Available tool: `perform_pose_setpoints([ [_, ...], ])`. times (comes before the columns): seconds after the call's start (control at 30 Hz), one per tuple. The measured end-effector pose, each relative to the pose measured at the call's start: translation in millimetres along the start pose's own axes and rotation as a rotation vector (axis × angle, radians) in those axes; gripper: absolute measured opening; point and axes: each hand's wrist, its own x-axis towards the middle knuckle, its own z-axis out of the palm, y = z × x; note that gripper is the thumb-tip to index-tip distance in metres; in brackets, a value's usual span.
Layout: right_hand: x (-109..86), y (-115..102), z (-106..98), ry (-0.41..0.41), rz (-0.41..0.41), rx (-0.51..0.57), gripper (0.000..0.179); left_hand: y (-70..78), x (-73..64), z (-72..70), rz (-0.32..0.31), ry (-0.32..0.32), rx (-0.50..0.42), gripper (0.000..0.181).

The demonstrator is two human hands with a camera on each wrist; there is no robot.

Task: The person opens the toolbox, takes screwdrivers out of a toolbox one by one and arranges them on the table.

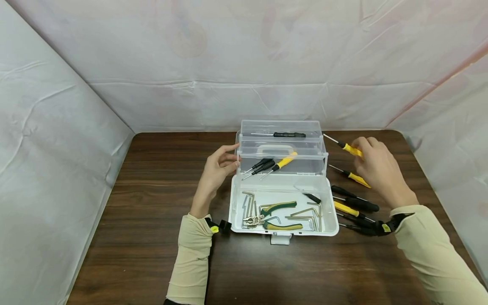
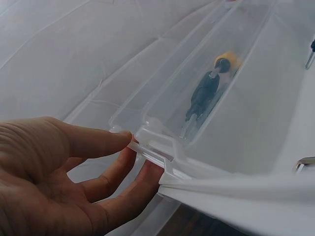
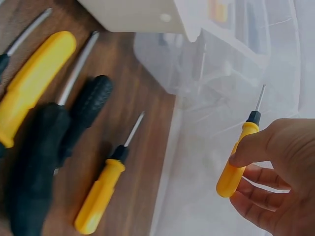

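A white toolbox (image 1: 332, 226) stands with its clear tiered trays (image 1: 282, 146) raised at the back. My left hand (image 1: 216, 171) pinches the trays' left edge between thumb and fingers, seen closely in the left wrist view. My right hand (image 1: 381, 165) grips a small yellow screwdriver (image 3: 228, 181) by its handle, right of the trays, its shaft towards them. Several black screwdrivers (image 1: 290, 134) and one yellow screwdriver (image 1: 286, 160) lie in the trays. The base holds several hex keys (image 1: 301, 218) and pliers (image 1: 283, 226) with green and yellow handles.
Right of the box, another small yellow screwdriver (image 1: 358, 179) and several larger black and yellow screwdrivers (image 1: 362, 204) lie on the dark wooden table (image 1: 160, 212). A latch (image 1: 280, 239) juts from the box's front. White sheeting (image 1: 213, 101) hangs behind and beside the table.
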Motion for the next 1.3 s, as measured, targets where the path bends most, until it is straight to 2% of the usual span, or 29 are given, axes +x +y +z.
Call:
perform_pose_setpoints([
  [0.37,-22.1,13,15,-0.048,0.055,-0.007,0.03,-0.7,0.3,0.1,0.003,0.001,-0.001,0.052],
  [0.77,-37.2,17,38,-0.073,0.02,-0.001,0.033,-0.9,0.2,-0.6,0.012,-0.002,0.009,0.052],
  [1.3,-53.4,25,51,-0.09,-0.002,0.005,0.028,0.2,0.7,-0.4,0.005,-0.004,0.006,0.052],
])
